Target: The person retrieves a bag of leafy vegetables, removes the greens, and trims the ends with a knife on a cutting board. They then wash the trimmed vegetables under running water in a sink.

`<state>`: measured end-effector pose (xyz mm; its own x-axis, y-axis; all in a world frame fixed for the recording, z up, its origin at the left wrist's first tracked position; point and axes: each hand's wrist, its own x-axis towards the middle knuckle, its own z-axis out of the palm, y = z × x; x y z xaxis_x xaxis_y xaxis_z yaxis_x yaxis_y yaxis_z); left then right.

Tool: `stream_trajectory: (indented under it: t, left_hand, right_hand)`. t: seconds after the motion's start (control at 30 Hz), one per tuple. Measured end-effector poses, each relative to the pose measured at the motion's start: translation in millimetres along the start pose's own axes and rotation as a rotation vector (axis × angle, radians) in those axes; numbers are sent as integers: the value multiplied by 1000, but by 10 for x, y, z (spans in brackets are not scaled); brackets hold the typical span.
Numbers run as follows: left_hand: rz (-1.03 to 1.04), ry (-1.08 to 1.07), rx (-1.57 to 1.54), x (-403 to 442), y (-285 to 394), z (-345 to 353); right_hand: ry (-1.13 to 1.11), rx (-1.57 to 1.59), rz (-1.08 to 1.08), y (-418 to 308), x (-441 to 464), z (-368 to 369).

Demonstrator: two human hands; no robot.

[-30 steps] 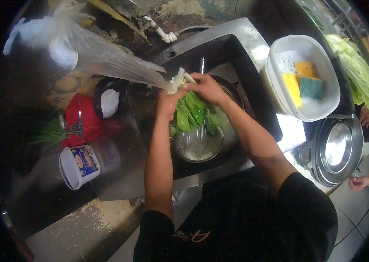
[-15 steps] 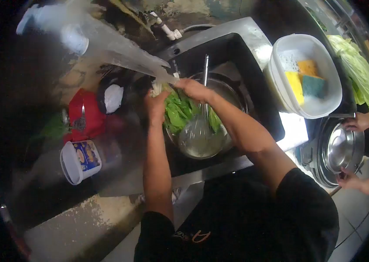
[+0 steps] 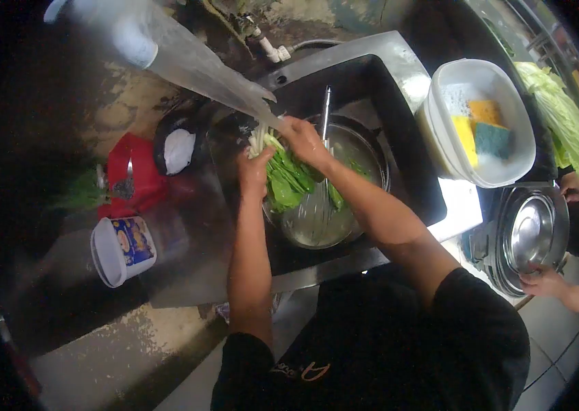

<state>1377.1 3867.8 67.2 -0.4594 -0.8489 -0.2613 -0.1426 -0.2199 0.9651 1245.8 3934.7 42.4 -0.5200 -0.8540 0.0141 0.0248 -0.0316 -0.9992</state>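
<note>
My left hand [image 3: 255, 168] is closed round the pale stems of a bunch of leafy greens [image 3: 288, 179]. My right hand [image 3: 305, 142] is beside the stems, at the lower end of a clear plastic sleeve [image 3: 214, 81] that hangs from the upper left; its fingertips are partly hidden, and what they grip cannot be made out. The leaves hang over a metal bowl of cloudy water [image 3: 324, 229] in the dark sink [image 3: 409, 161]. A whisk [image 3: 326, 109] stands in the bowl, its handle pointing up the view.
A white tub [image 3: 440, 147] with sponges [image 3: 489, 139] stands right of the sink, near a cabbage [image 3: 563, 116]. Another person's hands [image 3: 543, 281] are by stacked metal bowls [image 3: 529, 229]. At left are a red container [image 3: 132, 175] and a white tub [image 3: 125, 250].
Both hands and the greens have shifted left, and my right hand has moved off the leaves to the sleeve's end. The other person's lower hand has reached the metal bowls.
</note>
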Motion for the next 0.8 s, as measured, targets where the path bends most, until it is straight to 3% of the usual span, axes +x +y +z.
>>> stream_trajectory:
  t: [0.1, 0.3, 0.4, 0.6, 0.7, 0.8]
  left_hand:
    - [-16, -46, -29, -42, 52, 34]
    - [-43, -101, -26, -98, 111, 99]
    - [-61, -126, -96, -100, 117, 152]
    - [-38, -135, -146, 21, 66, 330]
    - [-22, -167, -153, 98, 34, 473]
    - [53, -229, -129, 152, 87, 635]
  right_hand:
    - [79, 36, -17, -21, -52, 45]
    - [100, -207, -22, -184, -16, -92]
    - [101, -299, 77, -259, 41, -70]
    - [194, 97, -109, -170, -9, -10]
    - [85, -234, -77, 31, 110, -173]
    - [3, 273, 44, -325, 71, -318]
